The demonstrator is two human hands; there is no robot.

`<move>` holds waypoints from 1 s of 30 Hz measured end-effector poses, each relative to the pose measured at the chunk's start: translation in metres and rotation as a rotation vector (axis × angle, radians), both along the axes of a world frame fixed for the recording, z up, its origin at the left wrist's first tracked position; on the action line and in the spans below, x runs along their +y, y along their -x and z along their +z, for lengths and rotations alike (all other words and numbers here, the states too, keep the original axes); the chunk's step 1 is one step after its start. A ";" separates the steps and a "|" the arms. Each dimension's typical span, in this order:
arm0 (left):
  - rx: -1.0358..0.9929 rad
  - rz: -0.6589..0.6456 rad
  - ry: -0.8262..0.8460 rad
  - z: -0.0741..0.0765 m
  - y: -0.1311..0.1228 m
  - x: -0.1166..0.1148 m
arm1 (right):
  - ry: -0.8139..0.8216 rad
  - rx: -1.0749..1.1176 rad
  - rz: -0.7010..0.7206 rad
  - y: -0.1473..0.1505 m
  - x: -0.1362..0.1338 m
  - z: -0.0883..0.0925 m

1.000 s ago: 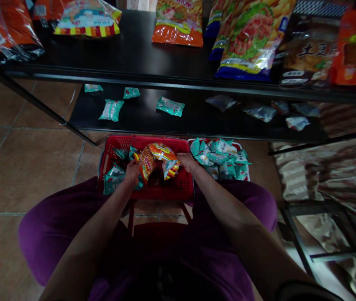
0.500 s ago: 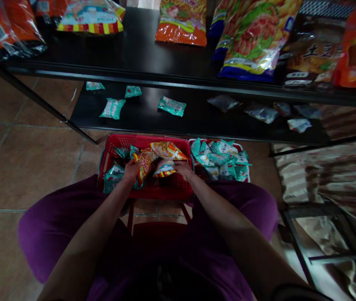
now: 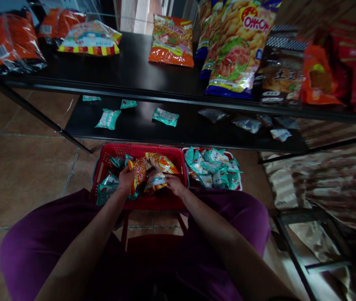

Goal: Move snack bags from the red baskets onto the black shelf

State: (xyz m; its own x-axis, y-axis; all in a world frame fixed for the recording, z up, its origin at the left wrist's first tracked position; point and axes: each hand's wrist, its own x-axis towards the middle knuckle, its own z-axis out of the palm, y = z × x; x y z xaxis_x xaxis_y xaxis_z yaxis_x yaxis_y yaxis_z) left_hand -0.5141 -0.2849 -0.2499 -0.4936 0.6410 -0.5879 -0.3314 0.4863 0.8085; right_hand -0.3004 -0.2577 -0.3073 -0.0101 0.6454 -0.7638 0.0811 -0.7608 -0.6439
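A red plastic basket [image 3: 140, 202] stands in front of my knees with snack bags inside. My left hand [image 3: 125, 179] is closed on the edge of an orange and yellow snack bag [image 3: 139, 170]. My right hand [image 3: 174, 183] grips a white snack bag with a striped red and yellow edge [image 3: 155, 180]. Behind them another orange noodle-snack bag [image 3: 162, 163] leans by the basket's far side. Small teal packets [image 3: 108, 184] fill the basket's left part. My fingertips are partly hidden by the bags.
A second basket [image 3: 239, 184], full of teal packets, adjoins on the right. Beyond is a black shelf rack, its upper shelf [image 3: 127, 75] holding large snack bags and its lower shelf [image 3: 140, 130] several small packets. A dark metal frame [image 3: 293, 238] stands at right.
The view has tilted up and shifted right, showing more of the upper shelf. Both hands stay in the red basket on the same bags, with little movement.
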 end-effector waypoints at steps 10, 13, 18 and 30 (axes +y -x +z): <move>-0.056 -0.046 0.011 0.019 -0.007 -0.006 | -0.112 -0.231 0.215 -0.006 -0.009 0.009; -0.048 -0.074 0.091 0.019 -0.010 -0.007 | -0.117 -0.319 0.267 -0.004 -0.016 0.014; -0.170 -0.090 0.066 0.021 -0.013 -0.009 | -0.227 -0.364 0.191 0.006 -0.019 0.018; -0.164 -0.035 0.062 0.035 -0.005 -0.014 | -0.036 -0.044 -0.050 0.011 -0.024 0.032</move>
State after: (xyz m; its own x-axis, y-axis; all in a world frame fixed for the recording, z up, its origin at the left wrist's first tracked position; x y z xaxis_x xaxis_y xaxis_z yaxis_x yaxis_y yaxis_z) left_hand -0.5088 -0.2991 -0.2146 -0.3652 0.6161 -0.6979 -0.4384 0.5475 0.7128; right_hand -0.3109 -0.2816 -0.2756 0.0564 0.6712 -0.7391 0.0722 -0.7411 -0.6675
